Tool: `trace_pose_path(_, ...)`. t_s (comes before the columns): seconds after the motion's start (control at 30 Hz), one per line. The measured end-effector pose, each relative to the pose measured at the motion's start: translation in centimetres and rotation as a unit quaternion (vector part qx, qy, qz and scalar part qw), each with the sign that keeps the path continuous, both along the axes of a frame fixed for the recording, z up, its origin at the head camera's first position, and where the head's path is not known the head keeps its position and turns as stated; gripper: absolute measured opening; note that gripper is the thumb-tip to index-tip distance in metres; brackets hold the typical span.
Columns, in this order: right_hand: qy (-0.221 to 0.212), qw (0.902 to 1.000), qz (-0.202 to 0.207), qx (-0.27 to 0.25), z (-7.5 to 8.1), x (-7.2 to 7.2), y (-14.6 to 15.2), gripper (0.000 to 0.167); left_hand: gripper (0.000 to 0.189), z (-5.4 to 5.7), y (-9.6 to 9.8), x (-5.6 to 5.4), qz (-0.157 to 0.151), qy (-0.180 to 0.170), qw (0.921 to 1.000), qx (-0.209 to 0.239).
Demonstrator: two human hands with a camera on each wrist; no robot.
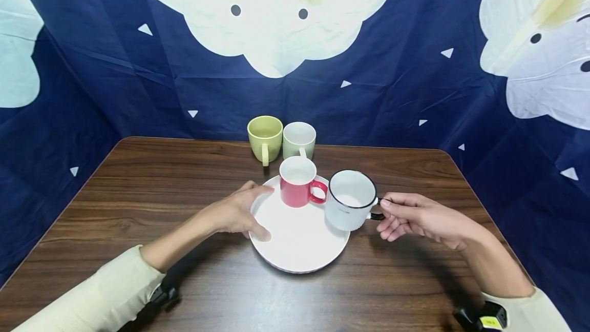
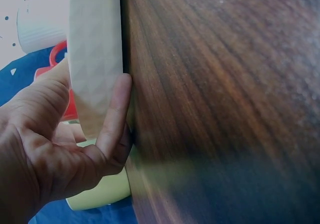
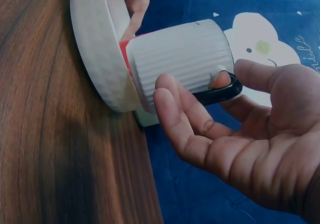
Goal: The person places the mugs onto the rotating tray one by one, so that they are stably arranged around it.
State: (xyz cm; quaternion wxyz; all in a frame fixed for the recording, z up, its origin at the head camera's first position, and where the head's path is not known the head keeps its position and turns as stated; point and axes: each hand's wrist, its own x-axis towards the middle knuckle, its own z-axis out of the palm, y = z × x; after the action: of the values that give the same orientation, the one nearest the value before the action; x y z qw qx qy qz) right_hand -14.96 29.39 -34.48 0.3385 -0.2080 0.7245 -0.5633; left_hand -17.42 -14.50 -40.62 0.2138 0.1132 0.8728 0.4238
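A round white tray (image 1: 297,247) lies on the wooden table, its side wall (image 2: 95,49) patterned with raised diamonds. My left hand (image 1: 232,211) grips its left edge, thumb over the rim and fingers along the outer wall. Inside the tray, toward the back, stands a red mug (image 1: 293,193) with a white interior, its handle turned right. My right hand (image 1: 417,216) pinches the black handle (image 3: 220,93) of a white ribbed mug (image 1: 349,214) with a black rim. That mug overlaps the tray's right side in the head view, beside the red mug's handle.
Behind the tray, near the table's back edge, a yellow-green mug (image 1: 265,137) and a pale green ribbed mug (image 1: 299,140) stand side by side, handles toward me. A dark blue cloth (image 1: 152,86) with cloud faces hangs around the table (image 1: 184,168).
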Motion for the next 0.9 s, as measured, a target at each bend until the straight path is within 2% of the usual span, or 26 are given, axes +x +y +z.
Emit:
trace_pose_path(0.53,-0.012,0.9993,0.034,-0.008,-0.5,0.1,-2.3,0.028,0.117,0.0,0.0,0.0,0.002,-0.002,1.0,0.003)
trace_pose_path(0.73,-0.022,0.9995,0.024,-0.001,-1.2,0.0,-3.3,0.03,0.117,-0.1,0.1,-0.1,0.003,-0.008,0.9999,0.014)
trace_pose_path(0.9,-0.04,0.9992,-0.005,-0.004,-1.4,0.0,-3.6,0.028,0.118,0.0,0.0,-0.1,-0.001,-0.009,0.9997,0.021)
